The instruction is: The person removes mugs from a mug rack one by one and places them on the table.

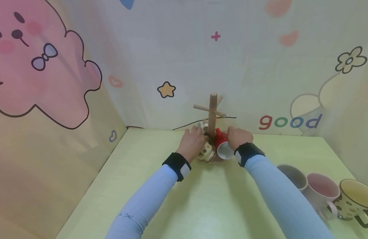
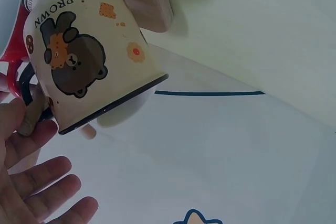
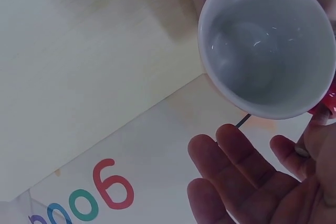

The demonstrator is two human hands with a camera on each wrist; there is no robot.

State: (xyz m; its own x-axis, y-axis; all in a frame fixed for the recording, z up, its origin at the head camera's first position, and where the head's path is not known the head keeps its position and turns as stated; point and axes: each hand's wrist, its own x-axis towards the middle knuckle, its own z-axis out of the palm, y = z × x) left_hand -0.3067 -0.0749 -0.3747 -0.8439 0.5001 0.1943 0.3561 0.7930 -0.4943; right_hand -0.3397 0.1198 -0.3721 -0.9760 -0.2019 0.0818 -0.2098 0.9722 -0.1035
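To the left of the wooden stand (image 1: 212, 119), the left hand (image 1: 192, 143) pinches the cream bear mug (image 2: 105, 51) at its dark handle. To the stand's right, the right hand (image 1: 240, 136) pinches the red mug (image 1: 221, 142), its mouth facing away from the stand.

From here I hold both arms (image 1: 146, 202) stretched forward, my left hand (image 1: 192, 142) and right hand (image 1: 240, 137) pinching, spare fingers (image 2: 47, 174) relaxed.
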